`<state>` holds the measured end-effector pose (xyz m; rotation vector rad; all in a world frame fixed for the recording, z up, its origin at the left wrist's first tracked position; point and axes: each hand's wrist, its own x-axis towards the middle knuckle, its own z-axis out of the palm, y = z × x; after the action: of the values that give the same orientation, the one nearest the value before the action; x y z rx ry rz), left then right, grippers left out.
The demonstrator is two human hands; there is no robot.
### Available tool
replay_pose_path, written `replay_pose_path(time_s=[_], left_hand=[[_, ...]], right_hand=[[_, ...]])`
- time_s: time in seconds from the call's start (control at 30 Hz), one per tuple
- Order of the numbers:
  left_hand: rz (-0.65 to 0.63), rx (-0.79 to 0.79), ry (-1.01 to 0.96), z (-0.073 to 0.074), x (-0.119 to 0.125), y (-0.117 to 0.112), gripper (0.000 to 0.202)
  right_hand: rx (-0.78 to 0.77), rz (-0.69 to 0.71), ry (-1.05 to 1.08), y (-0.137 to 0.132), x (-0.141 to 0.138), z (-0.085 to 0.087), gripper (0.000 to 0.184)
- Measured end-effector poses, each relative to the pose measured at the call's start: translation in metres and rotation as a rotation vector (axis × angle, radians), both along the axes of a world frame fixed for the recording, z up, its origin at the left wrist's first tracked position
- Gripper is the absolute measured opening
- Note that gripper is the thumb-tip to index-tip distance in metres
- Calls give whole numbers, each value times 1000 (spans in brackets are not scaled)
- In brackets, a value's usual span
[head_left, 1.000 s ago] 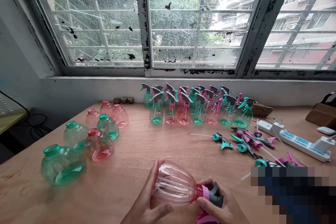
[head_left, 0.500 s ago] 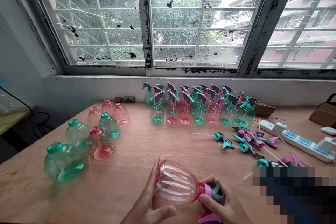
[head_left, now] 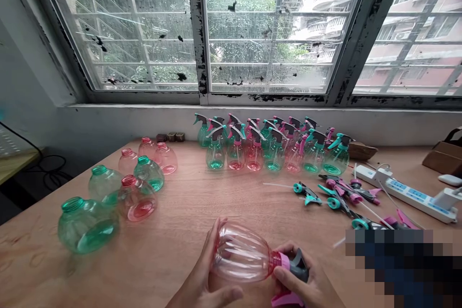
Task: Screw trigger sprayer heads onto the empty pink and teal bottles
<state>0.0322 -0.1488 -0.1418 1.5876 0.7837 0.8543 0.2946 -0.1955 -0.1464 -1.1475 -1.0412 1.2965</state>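
Observation:
A clear pink spray bottle (head_left: 241,252) lies on its side between my hands, low in the middle of the view, its neck toward the right. My left hand (head_left: 207,272) cups the bottle's base, with the fingers behind it and the thumb below. Around the pink collar and black body of the trigger sprayer (head_left: 298,265) on the bottle's neck, my right hand (head_left: 308,281) is closed, thumb in front. The sprayer's pink trigger (head_left: 288,299) points down toward the bottom edge. Some right fingers are hidden behind the neck.
Open-topped green bottles (head_left: 88,226) and pink bottles (head_left: 137,197) stand at left on the wooden table (head_left: 202,192). Several bottles with sprayers (head_left: 254,151) line the back. Loose trigger sprayers (head_left: 346,192) lie at right before a white power strip (head_left: 415,195). A pixelated patch covers the lower right.
The view has shifted very slightly. Both hands keep the same hold on the bottle and sprayer, with no other visible movement.

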Motion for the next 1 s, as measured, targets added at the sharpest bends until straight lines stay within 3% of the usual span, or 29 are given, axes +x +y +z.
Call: replay_pose_path(time_s=[0.17,0.37,0.53,0.63,0.9,1.0], left_hand=[[-8,-90,-51,6,2,-1,106],[36,-29,-22,7,5,-3,99],[18,-69,-61,8,3,-3,110],[-6,-116,-66,8,2,-2,104],[51,-1,-36,3,5,-2,96],[39,-26,-47,4,4,-2,108]], right_hand=[[15,-21,-21,0,0,1,51],[2,-26,-8,-1,-1,5,50],[14,15,-17,-1,-2,5,49],[10,17,-32,-1,-2,5,49],[11,22,-15,-2,-3,6,48],[16,58,16,-1,-3,5,45]])
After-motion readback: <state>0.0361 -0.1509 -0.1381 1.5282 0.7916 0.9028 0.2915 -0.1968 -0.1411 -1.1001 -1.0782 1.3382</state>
